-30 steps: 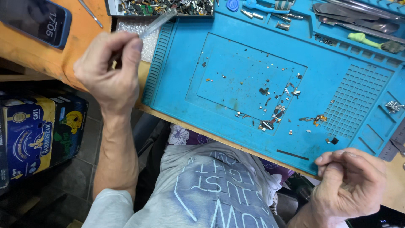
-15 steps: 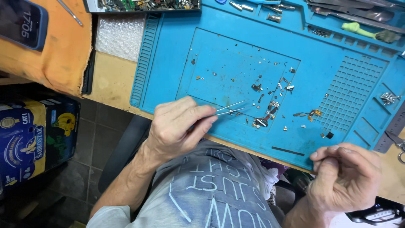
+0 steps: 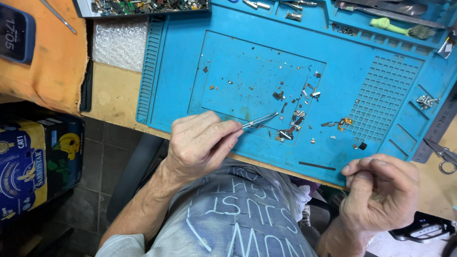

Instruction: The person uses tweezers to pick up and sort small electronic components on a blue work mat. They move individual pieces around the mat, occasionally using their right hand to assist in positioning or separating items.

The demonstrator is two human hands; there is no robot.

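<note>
Left hand (image 3: 202,143), having swung back from beyond the blue mat (image 3: 181,71), pinches tweezers (image 3: 259,120) over the mat's near edge, tips almost at scattered parts (image 3: 293,126), while right hand (image 3: 378,190) curls, fingertips together, just off the mat's corner.

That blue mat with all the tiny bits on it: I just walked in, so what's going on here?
A person sits at a bench over a blue work mat. Their left hand holds metal tweezers, tips pointing toward a scatter of tiny parts on the mat. Their right hand is curled off the mat's near edge; whether it holds anything can't be made out. A phone lies on an orange cloth.
</note>
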